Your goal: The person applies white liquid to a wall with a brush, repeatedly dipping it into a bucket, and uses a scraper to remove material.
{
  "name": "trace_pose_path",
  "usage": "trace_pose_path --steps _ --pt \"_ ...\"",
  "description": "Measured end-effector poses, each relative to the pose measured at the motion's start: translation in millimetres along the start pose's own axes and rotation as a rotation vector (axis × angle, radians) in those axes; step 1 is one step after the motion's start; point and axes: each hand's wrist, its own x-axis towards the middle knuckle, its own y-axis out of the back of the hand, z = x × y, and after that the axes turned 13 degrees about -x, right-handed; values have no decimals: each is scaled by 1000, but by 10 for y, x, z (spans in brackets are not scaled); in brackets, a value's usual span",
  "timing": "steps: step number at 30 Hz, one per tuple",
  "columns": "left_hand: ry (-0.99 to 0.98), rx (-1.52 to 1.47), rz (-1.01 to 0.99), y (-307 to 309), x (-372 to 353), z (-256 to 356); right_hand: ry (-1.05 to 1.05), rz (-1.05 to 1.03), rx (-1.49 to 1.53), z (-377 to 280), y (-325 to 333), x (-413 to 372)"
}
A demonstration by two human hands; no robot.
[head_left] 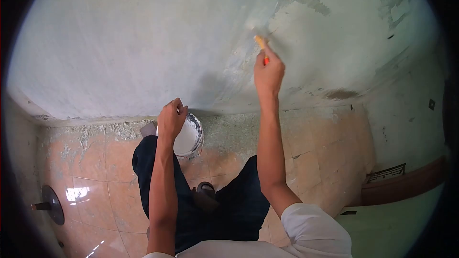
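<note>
My right hand (270,72) is wrapped round the yellow and orange handle of a scraper (259,41), its blade end against the pale, patchy wall (143,43). Fingers curled, my left hand (172,118) is raised above the left side of a white bucket (188,136). The bucket stands on the floor by the wall and has pale material inside. Whether anything is between the left fingers is too small to tell.
Orange floor tiles (91,162) carry flakes and dust along the wall's foot. At the far left is a dark round base with a short post (52,205). A dark rack (386,173) and a brown ledge (406,186) are at the right.
</note>
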Motion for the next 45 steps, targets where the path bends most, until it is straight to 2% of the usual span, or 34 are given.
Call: trace_pose_path --steps 1,3,5,8,11,13,14,16,18,20,22,25,27,28,29,31,32,33,38,42,45 --pt "-3 5 -1 -23 -7 -2 -4 3 4 -60 72 34" --pt "-60 -25 22 -79 -36 1 144 262 -41 -127 168 59" --pt "-51 -14 2 -84 -72 34 129 244 5 39 -139 -67" --pt "-49 -11 -23 -91 -93 80 83 -20 -105 465 -943 -609" --pt "-118 -8 3 -72 -99 19 14 -283 -194 1030 -1560 -1578" --pt "-28 -14 -20 -21 -94 100 -39 -513 -208 1388 -1819 -2052" --pt "-29 -13 -11 -7 -96 112 -41 -507 -202 1446 -1881 -2061" --pt "-38 -10 -11 -11 -98 117 -230 -548 -172 1433 -1828 -2108" --pt "-32 -8 -13 -2 -85 83 -124 -395 -113 1343 -1713 -1785" --pt "-60 11 2 -25 -69 38 -133 -380 -103 1094 -1449 -1215" --pt "-35 7 -8 -16 -57 50 -231 -314 -17 641 -900 -793" --pt "-7 -14 -14 -7 -45 82 -162 -248 -1 447 -580 -710" --pt "-26 -30 -14 -29 -57 75 56 214 91 455 -673 -830" --pt "-6 -26 -23 -29 -67 83 108 251 35 532 -852 -915" --pt "-10 -19 -29 -23 -77 111 97 232 31 640 -1091 -1069" --pt "-3 -8 -41 -23 -79 125 -50 1 -28 1019 -1812 -1516" --pt "-5 -19 -42 -10 -81 119 -18 62 26 1263 -2233 -1814" --pt "-16 -27 -38 1 -62 110 -71 -51 17 1466 -2475 -2105" --pt "3 -55 -30 -55 23 122 -308 -631 -293 2116 -3004 -3255" --pt "-40 -90 -27 -202 15 138 -246 -538 -260 1936 -2922 -2557" --pt "-42 -132 -43 -252 -35 197 -160 -326 -162 1477 -2321 -1573"
